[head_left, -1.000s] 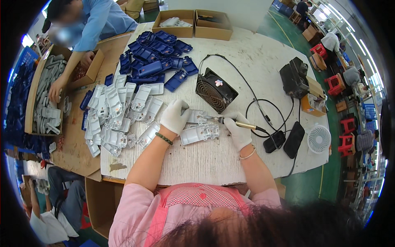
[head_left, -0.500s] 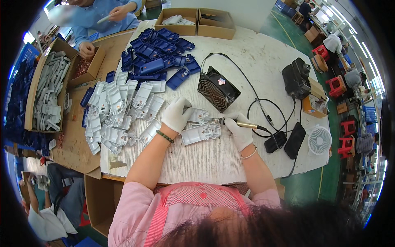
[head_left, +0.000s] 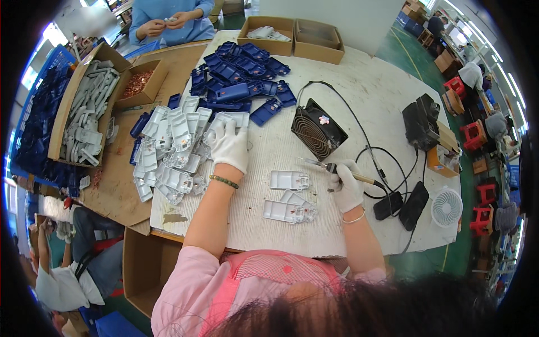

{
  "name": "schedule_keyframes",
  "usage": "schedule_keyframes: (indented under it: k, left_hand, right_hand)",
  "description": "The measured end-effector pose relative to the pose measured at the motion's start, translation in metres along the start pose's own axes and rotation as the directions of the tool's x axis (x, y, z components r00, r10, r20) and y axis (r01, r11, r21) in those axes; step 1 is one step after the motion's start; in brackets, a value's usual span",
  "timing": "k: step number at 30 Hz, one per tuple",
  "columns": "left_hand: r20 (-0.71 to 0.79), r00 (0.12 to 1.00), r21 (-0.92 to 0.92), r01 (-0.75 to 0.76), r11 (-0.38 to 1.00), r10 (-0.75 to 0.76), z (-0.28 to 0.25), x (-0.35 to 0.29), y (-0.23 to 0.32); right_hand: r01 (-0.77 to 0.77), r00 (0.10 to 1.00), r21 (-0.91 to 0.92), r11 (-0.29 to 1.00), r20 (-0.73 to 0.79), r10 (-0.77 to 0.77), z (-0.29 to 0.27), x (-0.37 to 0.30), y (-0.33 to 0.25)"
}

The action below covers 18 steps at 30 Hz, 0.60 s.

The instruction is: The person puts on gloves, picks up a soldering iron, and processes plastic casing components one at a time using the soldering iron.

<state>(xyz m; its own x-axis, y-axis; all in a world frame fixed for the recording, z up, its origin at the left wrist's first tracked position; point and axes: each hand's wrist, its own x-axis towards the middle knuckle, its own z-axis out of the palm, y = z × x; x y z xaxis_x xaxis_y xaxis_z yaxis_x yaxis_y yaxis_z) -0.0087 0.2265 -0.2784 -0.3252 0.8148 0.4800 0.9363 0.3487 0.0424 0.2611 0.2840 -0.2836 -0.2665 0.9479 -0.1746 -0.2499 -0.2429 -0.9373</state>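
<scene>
My left hand (head_left: 230,147), in a white glove, reaches to the edge of a heap of white plastic housings (head_left: 181,133). Its fingers are apart and lie over a housing at the heap's upper right. My right hand (head_left: 347,188), also gloved, is closed around a soldering iron (head_left: 366,179) whose tip points left, above the table and apart from any part. Left of that hand, one white housing (head_left: 288,180) lies open side up. Just nearer to me are more white housings (head_left: 282,210), partly overlapping.
Blue housings (head_left: 233,70) are heaped behind the white ones. A black fan (head_left: 320,130), a looping cable and a black box-shaped device (head_left: 421,121) stand to the right. Cardboard boxes (head_left: 319,51) line the back. Across the table, a person's hands (head_left: 163,23) hold a small part.
My left hand has moved from the middle housings to the heap. The iron is now clear of the housing it was at. The view has shifted, and the co-worker's hands have come together.
</scene>
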Motion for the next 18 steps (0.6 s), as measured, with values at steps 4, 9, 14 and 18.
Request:
schedule_keyframes:
  k: [4,9,14,18]
  left_hand:
    - [0.156,0.988,-0.054,-0.005,0.999,0.013,-0.008,0.001,0.004]
    - [0.104,0.993,-0.135,-0.045,0.990,0.060,-0.007,0.001,0.004]
    - [0.144,0.988,-0.410,0.017,0.912,0.047,-0.001,0.004,0.005]
    - [0.017,0.997,-0.662,0.069,0.746,-0.077,-0.004,0.001,0.023]
  right_hand:
    - [0.019,1.000,0.036,0.999,0.013,-0.020,-0.003,0.000,0.000]
    - [0.035,0.999,0.031,0.999,0.030,-0.036,-0.002,0.001,0.000]
    - [0.026,0.999,0.039,0.999,0.028,-0.027,-0.001,0.000,0.000]
    - [0.020,0.999,0.012,1.000,0.031,-0.021,-0.002,0.001,0.002]
